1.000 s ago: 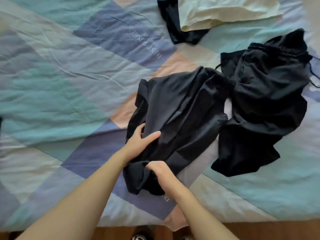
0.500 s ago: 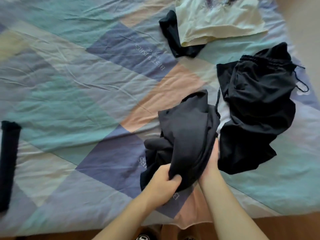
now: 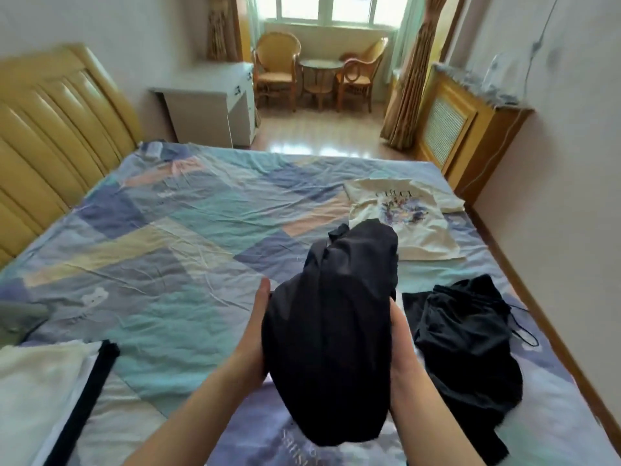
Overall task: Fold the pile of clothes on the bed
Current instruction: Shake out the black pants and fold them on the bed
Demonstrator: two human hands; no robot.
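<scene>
I have the bunched black garment of thin, slippery-looking fabric [image 3: 331,341] lifted off the patchwork bedsheet in blues, teal and peach [image 3: 174,264], held up in front of me between both hands. My left hand [image 3: 257,331] lies flat against its left side, fingers straight and pointing away from me, pressing in, not curling round. My right hand [image 3: 401,344] is on the other side; the cloth hides most of its fingers, so I cannot tell whether they grip or only press.

The rest of the clothes are on the bed: a crumpled pair of black drawstring trousers [image 3: 467,348] just to the right, a cream printed T-shirt [image 3: 403,223] spread flat farther off, and a white cloth with a black band [image 3: 43,391] near my left elbow.

The risk I see is that this bundle is only squeezed, not gripped on the left at least. If I ease the pressure, the loose lower end could slide out and drop in a heap. It is also twisted on itself, so laying it down as it is would trap creases, and swinging it right could snag the trousers' cord [image 3: 524,334]
</scene>
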